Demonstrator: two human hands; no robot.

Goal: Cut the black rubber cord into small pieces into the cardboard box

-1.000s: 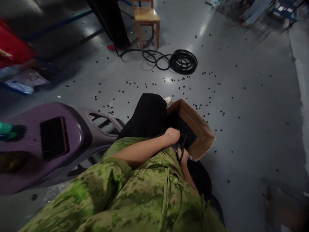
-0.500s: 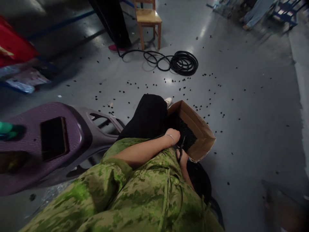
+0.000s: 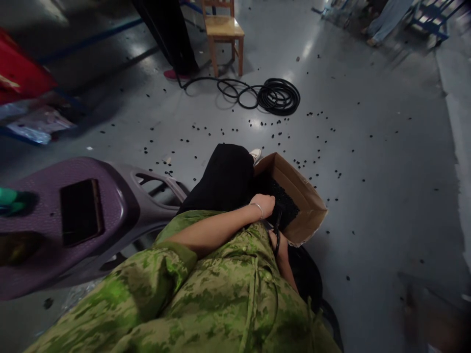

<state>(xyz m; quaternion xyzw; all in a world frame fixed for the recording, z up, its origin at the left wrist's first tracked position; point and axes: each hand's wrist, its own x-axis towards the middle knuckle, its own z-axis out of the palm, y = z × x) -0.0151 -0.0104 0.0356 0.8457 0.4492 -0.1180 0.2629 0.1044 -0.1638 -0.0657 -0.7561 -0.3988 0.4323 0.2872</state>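
Note:
An open cardboard box (image 3: 312, 223) stands in front of me, with a heap of small black pieces (image 3: 289, 208) inside. My left hand (image 3: 263, 204), with a silver bangle at the wrist, is closed at the near edge of the box. What its fingers pinch is hidden or too small to name. Close to my body, my right hand (image 3: 282, 245) grips black-handled scissors (image 3: 276, 240). Their dark blades point toward the box, just right of my left hand, and blend into the black heap, so how far apart they are I cannot tell.
To the left stands a purple plastic stool (image 3: 114, 196) bearing a phone (image 3: 79, 211) and a green object (image 3: 9, 196). Black bits are scattered over the floor. Farther off are a coiled black hose (image 3: 279, 95), a wooden chair (image 3: 224, 27) and a person's legs (image 3: 172, 39).
My right hand and the scissors have shifted slightly, and the blades look more upright and less distinct. My left hand stays closed in nearly the same place. The whole view has drifted a little.

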